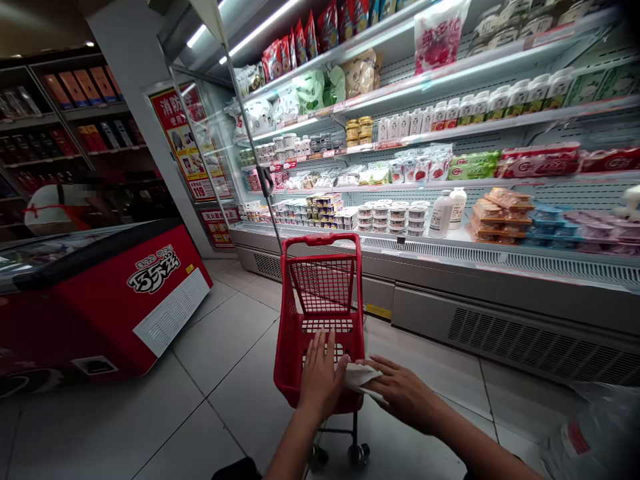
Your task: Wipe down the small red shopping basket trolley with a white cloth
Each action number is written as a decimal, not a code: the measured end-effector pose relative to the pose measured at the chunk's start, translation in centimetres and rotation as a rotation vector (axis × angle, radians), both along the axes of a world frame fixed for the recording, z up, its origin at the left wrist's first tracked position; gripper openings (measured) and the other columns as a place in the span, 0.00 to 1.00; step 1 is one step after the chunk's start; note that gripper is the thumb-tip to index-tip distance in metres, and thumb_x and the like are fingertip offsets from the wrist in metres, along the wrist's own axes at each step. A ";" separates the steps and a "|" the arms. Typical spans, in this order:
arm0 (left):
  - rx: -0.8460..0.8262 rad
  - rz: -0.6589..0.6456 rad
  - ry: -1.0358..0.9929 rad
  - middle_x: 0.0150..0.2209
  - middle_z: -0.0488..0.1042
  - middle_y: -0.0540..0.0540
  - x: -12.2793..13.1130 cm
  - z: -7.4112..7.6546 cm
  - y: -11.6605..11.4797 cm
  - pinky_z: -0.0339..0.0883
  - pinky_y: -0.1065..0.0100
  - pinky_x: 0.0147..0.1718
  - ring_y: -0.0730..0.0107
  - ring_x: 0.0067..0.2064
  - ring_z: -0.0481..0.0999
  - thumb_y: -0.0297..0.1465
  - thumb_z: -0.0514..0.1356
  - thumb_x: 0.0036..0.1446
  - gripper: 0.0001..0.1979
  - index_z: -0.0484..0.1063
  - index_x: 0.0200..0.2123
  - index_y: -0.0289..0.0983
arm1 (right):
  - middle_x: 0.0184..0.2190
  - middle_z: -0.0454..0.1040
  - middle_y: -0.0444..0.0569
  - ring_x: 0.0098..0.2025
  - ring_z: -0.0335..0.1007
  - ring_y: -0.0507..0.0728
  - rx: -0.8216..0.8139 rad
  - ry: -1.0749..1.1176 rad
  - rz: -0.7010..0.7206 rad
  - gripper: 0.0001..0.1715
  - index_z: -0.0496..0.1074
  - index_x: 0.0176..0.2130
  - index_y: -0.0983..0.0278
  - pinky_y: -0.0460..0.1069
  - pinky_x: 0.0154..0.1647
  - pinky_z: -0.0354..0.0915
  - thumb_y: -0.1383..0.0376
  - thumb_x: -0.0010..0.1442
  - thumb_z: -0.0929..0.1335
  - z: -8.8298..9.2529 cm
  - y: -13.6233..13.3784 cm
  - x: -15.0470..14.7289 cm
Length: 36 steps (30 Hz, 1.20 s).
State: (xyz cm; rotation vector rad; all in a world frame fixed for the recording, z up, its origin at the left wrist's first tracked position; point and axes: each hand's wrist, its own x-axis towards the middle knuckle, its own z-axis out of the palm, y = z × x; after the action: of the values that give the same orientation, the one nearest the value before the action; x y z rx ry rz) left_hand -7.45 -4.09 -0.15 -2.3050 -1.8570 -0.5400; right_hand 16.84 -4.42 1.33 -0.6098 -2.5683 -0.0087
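Note:
A small red shopping cart [281, 333] stands in front of me on the tiled floor, its handle toward the fridge. My left hand [323, 373] lies over the near end of the basket, fingers stretched forward and apart. On the right, my right hand [395, 390] has its fingers on a crumpled white cloth or wipe [361, 375], at the near right rim of the cart. The cloth's left end reaches my left thumb; whether that thumb presses it I cannot tell. Part of the near rim is hidden behind my hands.
A long open fridge [380, 287] with dairy goods runs behind and right of the cart. A red chest freezer [115, 313] stands left, with a person [55, 208] behind it. Wrapped clear bottles [595, 433] sit on the floor at the lower right.

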 end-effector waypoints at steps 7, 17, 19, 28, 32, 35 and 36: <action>-0.006 -0.086 0.075 0.75 0.49 0.41 -1.6 -1.2 -2.1 0.52 0.49 0.69 0.53 0.75 0.51 0.53 0.50 0.69 0.43 0.32 0.76 0.44 | 0.66 0.69 0.45 0.70 0.59 0.56 0.020 -0.028 -0.081 0.31 0.67 0.66 0.53 0.60 0.72 0.58 0.72 0.68 0.65 1.3 8.9 0.9; -0.053 -0.187 0.107 0.75 0.51 0.46 -3.0 0.4 -2.9 0.52 0.54 0.70 0.59 0.74 0.53 0.53 0.48 0.70 0.43 0.30 0.76 0.44 | 0.63 0.72 0.51 0.70 0.60 0.61 0.033 0.059 -0.324 0.27 0.70 0.64 0.60 0.62 0.68 0.64 0.72 0.68 0.63 0.4 9.3 -0.6; -0.062 -0.192 0.094 0.75 0.51 0.47 -3.1 0.8 -2.9 0.51 0.55 0.70 0.61 0.74 0.53 0.52 0.48 0.71 0.41 0.29 0.76 0.44 | 0.64 0.72 0.51 0.69 0.61 0.61 0.033 0.041 -0.237 0.30 0.68 0.65 0.59 0.61 0.68 0.65 0.73 0.67 0.65 -0.2 5.7 -1.6; -0.042 -0.196 0.086 0.75 0.52 0.48 -3.9 1.5 -3.9 0.50 0.56 0.71 0.62 0.74 0.53 0.50 0.49 0.72 0.41 0.29 0.76 0.45 | 0.64 0.71 0.45 0.72 0.56 0.54 0.096 -0.057 0.051 0.35 0.67 0.66 0.56 0.57 0.73 0.56 0.78 0.65 0.63 0.9 5.3 0.8; -0.067 -0.184 0.083 0.75 0.50 0.49 -4.1 1.5 -4.2 0.49 0.56 0.72 0.62 0.74 0.54 0.49 0.48 0.73 0.39 0.28 0.76 0.47 | 0.66 0.68 0.47 0.71 0.58 0.58 0.169 -0.032 -0.263 0.35 0.69 0.65 0.56 0.62 0.72 0.58 0.79 0.64 0.62 1.5 11.7 5.9; -0.081 -0.154 0.067 0.75 0.50 0.50 -4.0 1.4 -4.1 0.49 0.56 0.71 0.63 0.74 0.54 0.49 0.47 0.73 0.38 0.29 0.76 0.48 | 0.69 0.64 0.51 0.72 0.56 0.60 0.198 -0.009 -0.407 0.33 0.66 0.67 0.58 0.64 0.72 0.57 0.74 0.66 0.63 1.5 13.8 7.8; -0.082 -0.145 0.062 0.75 0.50 0.51 -3.9 1.4 -4.0 0.50 0.55 0.71 0.62 0.74 0.54 0.49 0.47 0.73 0.38 0.29 0.76 0.48 | 0.69 0.64 0.51 0.72 0.55 0.61 0.197 0.004 -0.446 0.32 0.65 0.68 0.58 0.64 0.72 0.57 0.73 0.67 0.63 1.3 13.7 7.8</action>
State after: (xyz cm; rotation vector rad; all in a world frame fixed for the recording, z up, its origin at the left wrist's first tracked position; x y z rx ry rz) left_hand -11.37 -8.13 1.29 -2.4934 -1.7251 -0.4110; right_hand 24.67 9.28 2.60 -1.0838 -2.3366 -0.4032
